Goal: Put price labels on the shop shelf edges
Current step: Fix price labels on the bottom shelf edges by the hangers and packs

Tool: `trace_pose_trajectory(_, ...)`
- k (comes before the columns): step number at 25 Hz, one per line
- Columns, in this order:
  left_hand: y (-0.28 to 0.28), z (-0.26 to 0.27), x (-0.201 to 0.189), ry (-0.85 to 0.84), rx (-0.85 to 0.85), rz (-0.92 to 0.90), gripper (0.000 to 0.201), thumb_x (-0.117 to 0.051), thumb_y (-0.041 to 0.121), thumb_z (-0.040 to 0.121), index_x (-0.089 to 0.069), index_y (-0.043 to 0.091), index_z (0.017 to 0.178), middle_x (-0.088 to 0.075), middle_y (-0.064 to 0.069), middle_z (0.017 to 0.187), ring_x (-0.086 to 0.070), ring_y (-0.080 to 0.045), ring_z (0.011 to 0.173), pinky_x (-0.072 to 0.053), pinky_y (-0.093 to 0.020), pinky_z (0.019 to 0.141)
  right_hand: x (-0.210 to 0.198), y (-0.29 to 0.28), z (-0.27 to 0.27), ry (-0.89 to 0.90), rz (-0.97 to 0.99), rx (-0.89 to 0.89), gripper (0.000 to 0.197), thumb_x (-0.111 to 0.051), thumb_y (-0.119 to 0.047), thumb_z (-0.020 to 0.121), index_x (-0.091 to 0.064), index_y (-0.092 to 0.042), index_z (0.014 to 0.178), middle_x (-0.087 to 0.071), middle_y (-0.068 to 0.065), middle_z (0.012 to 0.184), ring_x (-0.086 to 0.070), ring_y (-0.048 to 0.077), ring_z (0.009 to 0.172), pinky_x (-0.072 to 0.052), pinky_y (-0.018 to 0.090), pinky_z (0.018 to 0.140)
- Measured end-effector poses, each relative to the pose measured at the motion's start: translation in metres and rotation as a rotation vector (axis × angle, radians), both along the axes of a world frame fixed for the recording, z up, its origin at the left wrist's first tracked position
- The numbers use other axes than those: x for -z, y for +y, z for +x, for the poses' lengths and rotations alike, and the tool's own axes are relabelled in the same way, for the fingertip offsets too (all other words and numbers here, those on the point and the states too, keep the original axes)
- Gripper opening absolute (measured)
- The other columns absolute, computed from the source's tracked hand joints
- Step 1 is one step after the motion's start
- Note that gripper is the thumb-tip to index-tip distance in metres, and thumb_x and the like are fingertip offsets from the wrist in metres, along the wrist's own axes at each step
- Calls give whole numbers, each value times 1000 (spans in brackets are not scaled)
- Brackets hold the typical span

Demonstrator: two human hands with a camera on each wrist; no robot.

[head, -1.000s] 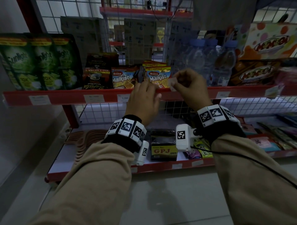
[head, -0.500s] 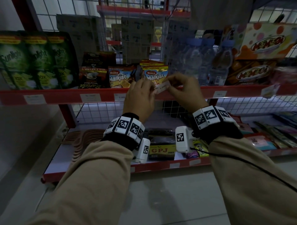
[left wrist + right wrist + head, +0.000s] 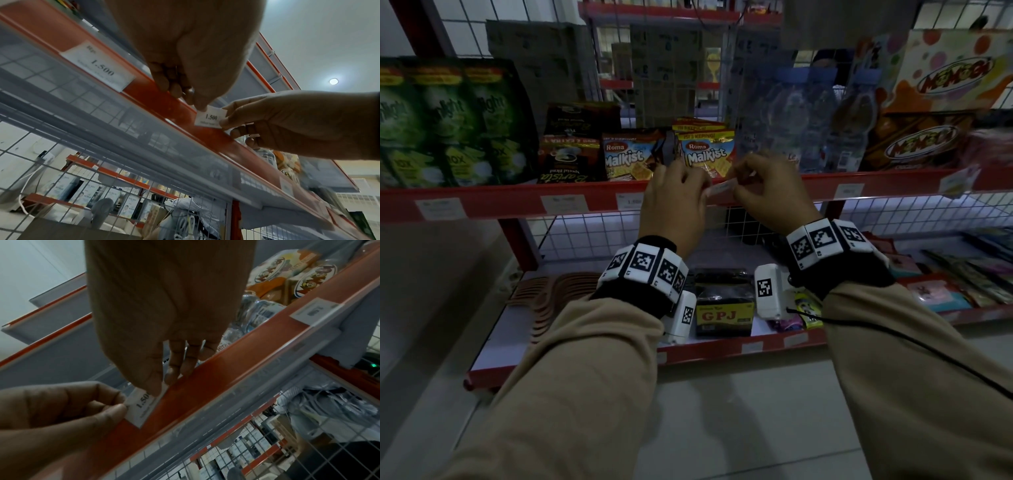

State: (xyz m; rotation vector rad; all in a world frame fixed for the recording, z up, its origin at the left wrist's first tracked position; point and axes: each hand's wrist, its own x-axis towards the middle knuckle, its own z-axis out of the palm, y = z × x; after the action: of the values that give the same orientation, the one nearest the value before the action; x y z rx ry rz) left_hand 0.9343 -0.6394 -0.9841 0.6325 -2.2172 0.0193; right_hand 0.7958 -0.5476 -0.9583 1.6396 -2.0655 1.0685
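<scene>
Both hands meet at the red shelf edge [image 3: 784, 185]: your left hand [image 3: 674, 202] pinches the left end of the price label [image 3: 209, 117] between thumb and fingertips, and your right hand [image 3: 770, 192] pinches its right end the same way. That label, printed 1.500, sits against the upper lip of the edge strip, just below the right Malkist pack [image 3: 707, 154]; whether its lower edge has entered the clear channel you cannot tell from any view

Risks, largest first:
- Whole label dropping. It hangs on two small pinches; release both before it seats and it likely falls to the lower shelf [image 3: 619, 356] among the stock
- Skewed seating. In the head view the label looks tilted, left end lower. Push one end in first and it may jam crooked
- Creasing. Thin paper, judged flimsy; opposing pulls from your two hands could buckle or tear it
- Wrong slot. A fitted label [image 3: 98, 66], also 1.500, already sits to the left under the other Malkist pack [image 3: 628, 157], so check the product above matches
- Covered print. Your thumbs overlap the text, so smudging is possible
</scene>
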Motion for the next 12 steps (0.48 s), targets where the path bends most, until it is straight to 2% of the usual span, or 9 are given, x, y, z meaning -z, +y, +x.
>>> trace_pose_trajectory(4, 1, -1, -1, -106, -52, -33, 19, -51, 22, 94, -58, 13, 109, -49, -10, 110, -43, -29, 101, -35, -36, 83, -2, 6, -1, 129, 151, 65, 18, -60, -24, 85, -66, -15, 100, -58, 9, 97, -49, 30, 102, -40, 37, 84)
trace_pose_trajectory(8, 0, -2, -4, -178, -79, -30, 20, -48, 19, 95, -58, 14, 112, -47, -9, 114, -41, -28, 106, -35, -35, 85, -4, 8, -1, 199, 216, 81, 23, -59, -21, 85, -62, -19, 108, -57, 9, 106, -47, 29, 107, -40, 39, 89)
trace_pose_trajectory(12, 0, -3, -4, -182, -73, -20, 22, -43, 24, 98, -56, 13, 113, -47, -9, 116, -41, -27, 107, -36, -35, 88, -4, 9, -2, 221, 230, 103, 21, -57, -22, 88, -65, -16, 106, -56, 11, 107, -47, 31, 107, -40, 38, 88)
